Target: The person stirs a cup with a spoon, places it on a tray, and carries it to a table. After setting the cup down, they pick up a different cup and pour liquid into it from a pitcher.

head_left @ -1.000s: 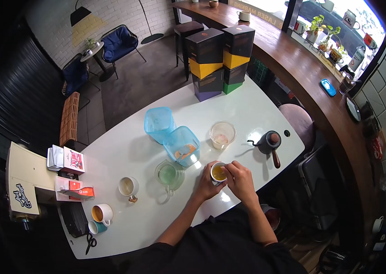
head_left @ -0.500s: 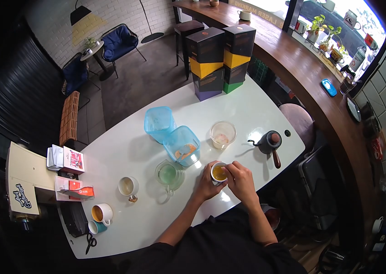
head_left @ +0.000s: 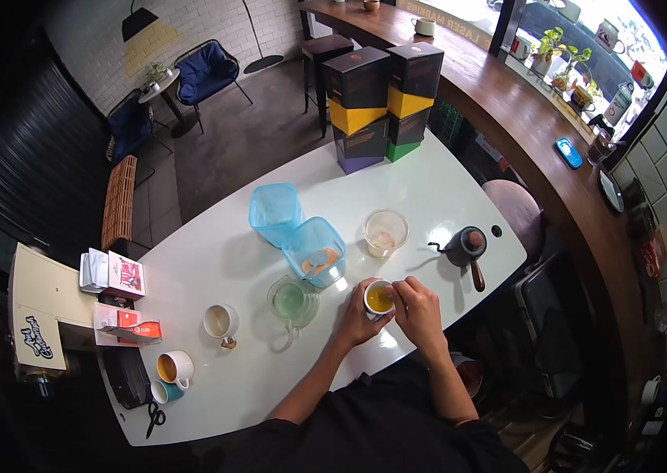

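Near the table's front edge, my left hand [head_left: 357, 325] is wrapped round a small white cup [head_left: 368, 296] that holds a yellow liquid [head_left: 380, 298]. My right hand [head_left: 418, 311] is closed at the cup's right rim, its thumb and fingers pinched together. Whatever the pinch holds is too small or hidden to name. Left of the cup stands a clear glass jug [head_left: 290, 301] with a greenish look inside. Beyond it is a blue translucent container [head_left: 314, 246] with orange-brown powder and a scoop in it. A clear plastic tub [head_left: 385, 230] with a little pinkish matter stands behind the cup.
A second blue container [head_left: 275, 213] touches the first. To the right is a black gooseneck kettle [head_left: 466, 246]. On the left are a mug [head_left: 221, 321], a white mug [head_left: 181, 367], a teal cup [head_left: 166, 392] and scissors [head_left: 156, 418]. Stacked boxes [head_left: 357, 102] stand at the back.
My right fingers have shifted slightly right, toward the cup's rim, so more of the yellow liquid shows. My left hand keeps its hold on the cup.
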A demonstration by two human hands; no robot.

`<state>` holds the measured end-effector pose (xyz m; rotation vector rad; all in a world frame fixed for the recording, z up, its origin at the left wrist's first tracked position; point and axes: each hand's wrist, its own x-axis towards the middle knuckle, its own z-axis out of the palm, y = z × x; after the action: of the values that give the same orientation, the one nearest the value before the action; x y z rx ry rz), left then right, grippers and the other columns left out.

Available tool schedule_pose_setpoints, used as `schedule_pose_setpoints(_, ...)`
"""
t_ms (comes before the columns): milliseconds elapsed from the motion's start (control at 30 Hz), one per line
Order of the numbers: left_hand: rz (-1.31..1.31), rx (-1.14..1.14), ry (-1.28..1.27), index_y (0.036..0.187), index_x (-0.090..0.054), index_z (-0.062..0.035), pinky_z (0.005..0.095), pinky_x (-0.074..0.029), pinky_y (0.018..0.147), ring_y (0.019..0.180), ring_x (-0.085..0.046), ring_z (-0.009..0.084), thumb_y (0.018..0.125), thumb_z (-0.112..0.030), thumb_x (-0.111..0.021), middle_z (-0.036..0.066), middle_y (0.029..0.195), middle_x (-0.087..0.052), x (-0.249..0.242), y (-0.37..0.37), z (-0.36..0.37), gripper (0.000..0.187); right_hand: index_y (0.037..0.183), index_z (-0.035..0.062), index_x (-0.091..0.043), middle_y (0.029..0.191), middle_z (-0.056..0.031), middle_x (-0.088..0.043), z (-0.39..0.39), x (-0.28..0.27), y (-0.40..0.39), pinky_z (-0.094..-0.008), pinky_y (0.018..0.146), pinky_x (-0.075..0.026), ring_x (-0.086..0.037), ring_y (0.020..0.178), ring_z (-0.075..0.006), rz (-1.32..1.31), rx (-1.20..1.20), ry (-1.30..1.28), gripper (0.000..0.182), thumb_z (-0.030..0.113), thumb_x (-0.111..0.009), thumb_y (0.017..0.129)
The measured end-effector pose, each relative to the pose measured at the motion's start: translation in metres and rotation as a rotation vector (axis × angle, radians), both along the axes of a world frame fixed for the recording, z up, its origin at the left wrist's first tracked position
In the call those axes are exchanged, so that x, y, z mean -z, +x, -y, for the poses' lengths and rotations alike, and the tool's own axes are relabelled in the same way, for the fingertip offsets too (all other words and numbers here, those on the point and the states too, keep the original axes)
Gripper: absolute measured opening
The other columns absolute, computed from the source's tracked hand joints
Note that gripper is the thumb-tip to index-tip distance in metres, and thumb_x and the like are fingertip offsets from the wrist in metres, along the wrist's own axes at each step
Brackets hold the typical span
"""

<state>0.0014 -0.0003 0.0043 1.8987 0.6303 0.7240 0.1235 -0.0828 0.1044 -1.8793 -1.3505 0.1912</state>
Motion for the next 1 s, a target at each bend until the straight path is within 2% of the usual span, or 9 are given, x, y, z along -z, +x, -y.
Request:
schedule_pose_setpoints(200,0.011,0.007,0.033,0.128,-0.042,-0.0061,0.0455,-0.042,0.100,0.119,-0.051,0.0382,0.069,-0.016,-0.083,0.017,0.126,-0.053,-0.0018,-0.0002,-0.0005,0.072,0.089,-0.0006,-0.065,0.076,-0.0145,-0.057,-0.0030,0.0008,-0.0062,-0.0418,0.059,-0.046,-0.059,0.065,-0.0345,-0.052,-0.108,0.041,0.008,0.007,-0.064,0.087)
schedule_pose_setpoints(367,-0.013,-0.002,0.011,0.128,-0.042,-0.0062,0.0458,-0.041,0.101,0.119,-0.051,0.0383,0.069,-0.016,-0.083,0.018,0.126,-0.053,-0.0014,-0.0003,-0.0001,0.073,0.087,-0.0010,-0.064,0.074,-0.0148,-0.056,-0.0044,0.0007,-0.0034,-0.0425,0.058,-0.045,-0.059,0.064,-0.0348,-0.026,-0.007,0.067,0.008,0.007,-0.063,0.088)
schedule_pose_setpoints(667,-0.023,-0.007,0.044,0.128,-0.042,-0.0061,0.0453,-0.042,0.101,0.119,-0.051,0.0379,0.070,-0.017,-0.083,0.018,0.126,-0.053,-0.0039,-0.0014,0.0002,0.072,0.083,-0.0029,-0.064,0.070,-0.0147,-0.056,-0.0014,0.0041,-0.0002,-0.0400,0.055,-0.044,-0.058,0.059,-0.0325,-0.067,-0.087,0.036,0.010,0.006,-0.064,0.087)
schedule_pose_setpoints(800,-0.007,-0.008,0.028,0.128,-0.042,-0.0061,0.0451,-0.042,0.100,0.119,-0.051,0.0377,0.070,-0.018,-0.083,0.018,0.126,-0.053,-0.0046,-0.0001,0.0005,0.072,0.084,-0.0029,-0.065,0.072,-0.0149,-0.057,-0.0036,0.0038,-0.0011,-0.0395,0.055,-0.044,-0.058,0.058,-0.0324,-0.109,-0.023,0.094,0.010,0.006,-0.064,0.087)
schedule_pose_setpoints(867,-0.010,-0.013,0.019,0.128,-0.043,-0.0063,0.0452,-0.042,0.100,0.118,-0.051,0.0376,0.070,-0.020,-0.084,0.018,0.126,-0.053,-0.0063,-0.0004,0.0008,0.072,0.085,-0.0030,-0.065,0.072,-0.0154,-0.058,-0.0038,0.0024,-0.0008,-0.0393,0.055,-0.044,-0.058,0.057,-0.0324,-0.039,0.036,0.114,0.010,0.006,-0.064,0.088)
schedule_pose_setpoints(1000,0.007,-0.005,-0.001,0.128,-0.043,-0.0067,0.0452,-0.042,0.100,0.118,-0.052,0.0375,0.071,-0.021,-0.084,0.017,0.125,-0.054,-0.0024,0.0000,-0.0003,0.072,0.084,-0.0029,-0.065,0.071,-0.0155,-0.058,-0.0013,0.0058,0.0030,-0.0390,0.055,-0.044,-0.057,0.056,-0.0324,-0.021,0.003,0.061,0.010,0.006,-0.064,0.088)
